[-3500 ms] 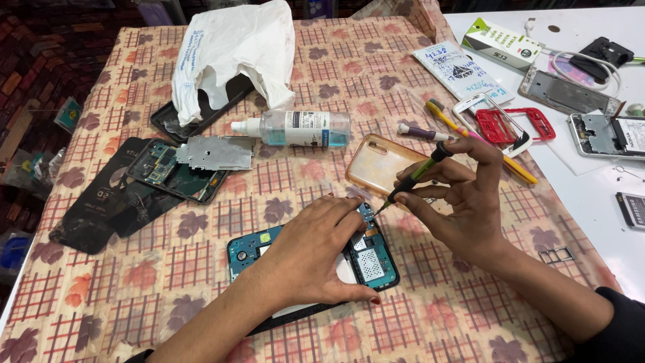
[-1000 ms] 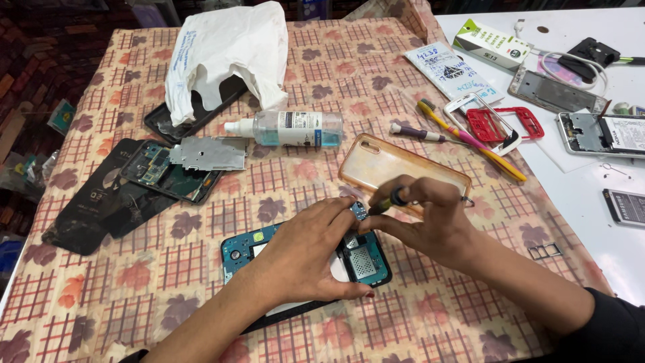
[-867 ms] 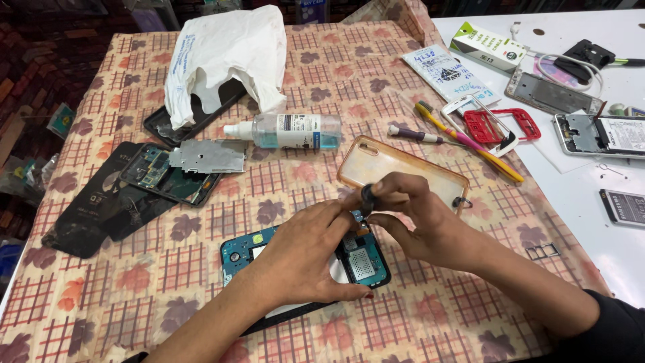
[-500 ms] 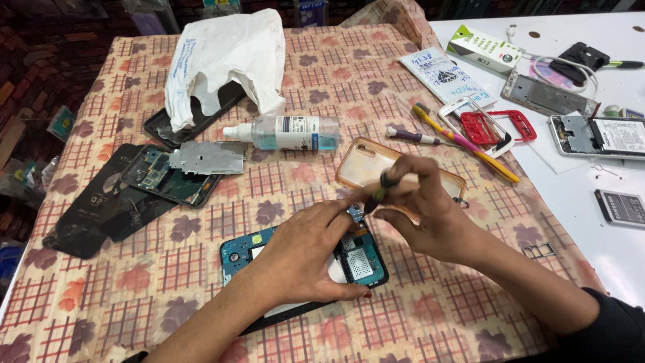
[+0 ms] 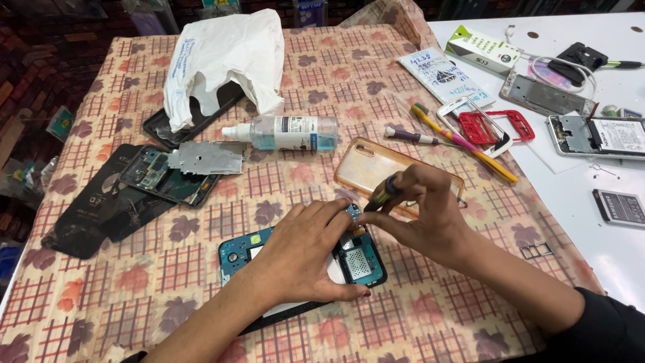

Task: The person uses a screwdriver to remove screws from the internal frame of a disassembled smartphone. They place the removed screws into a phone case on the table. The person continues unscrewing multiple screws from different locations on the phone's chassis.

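Currently we are working on an opened phone (image 5: 363,259) lying near the middle of the desk (image 5: 416,316), its back already off so that the teal inner frame and board are showing. Our left hand (image 5: 302,252) is pressing flat over the phone, fingers spread to pin it down, with the fingertips reaching its far end. Our right hand (image 5: 420,212) is pinching a small dark-handled screwdriver (image 5: 383,196) between thumb and fingers, its tip angling down to the phone's far end, just beside the left fingertips. Judging by this, the opening is done and we are partway through the inner work, with the frame and board still seated; we cannot tell whether any screws are out. A clear orange case (image 5: 376,171) is lying just beyond the hands, a spray bottle (image 5: 289,132) farther off, and another stripped phone with a metal shield (image 5: 205,159) to the left.
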